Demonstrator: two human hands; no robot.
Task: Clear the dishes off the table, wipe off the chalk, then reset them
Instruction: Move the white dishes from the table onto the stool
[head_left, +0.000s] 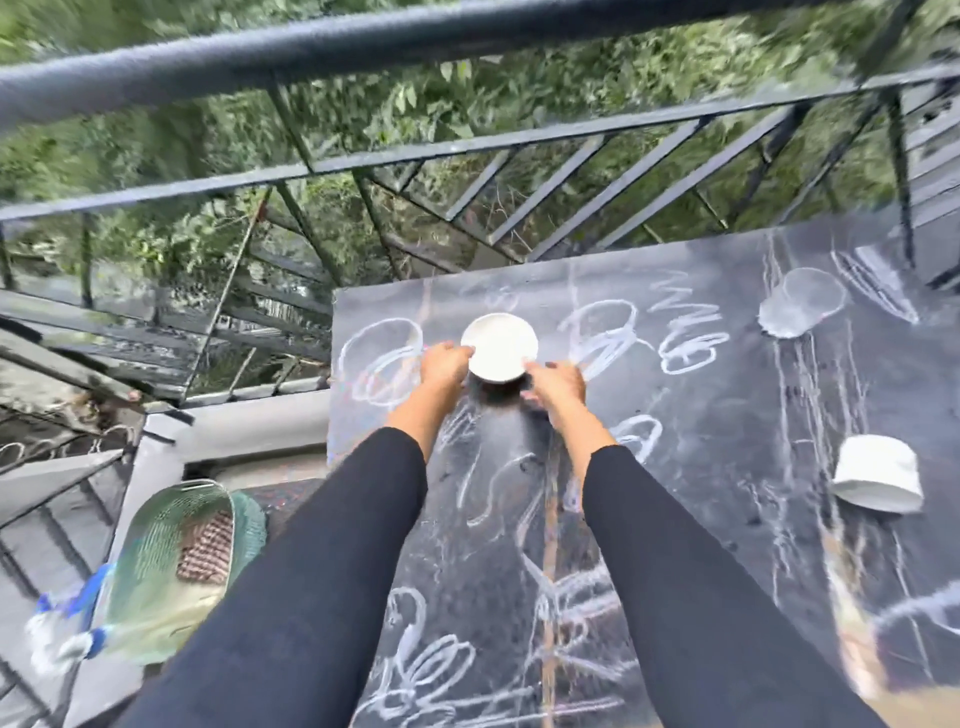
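Note:
A small white plate (500, 345) sits near the far edge of a dark table (701, 467) covered in white chalk scribbles. My left hand (444, 364) grips the plate's left rim and my right hand (558, 387) grips its right rim, and the plate casts a shadow just below itself. A clear glass tumbler (800, 304) stands toward the far right of the table. A white bowl (878, 475) lies upside down at the right side.
A pale green mesh basket (171, 566) holding a brown woven cloth (205, 548) sits on the floor left of the table, beside a blue and white object (67, 623). A black metal railing (363, 156) runs behind the table, with greenery beyond.

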